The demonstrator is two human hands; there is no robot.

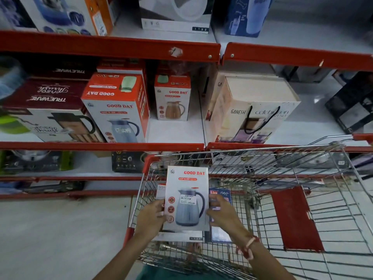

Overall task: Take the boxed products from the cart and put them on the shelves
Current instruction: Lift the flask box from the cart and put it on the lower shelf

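We've got the Good Day jug box (186,199) upright over the cart (262,158), left hand (150,218) & right hand (223,213) fingers clamped on its sides. Risk: box clips the shelf edge (101,146) going in, knocks neighbouring boxes.

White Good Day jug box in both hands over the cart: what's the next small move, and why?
Probably lift the white Good Day jug box up and forward toward the bare gap on the red-edged middle shelf. The left hand and right hand grip its sides above the wire cart, and matching Good Day boxes stand either side of that gap.
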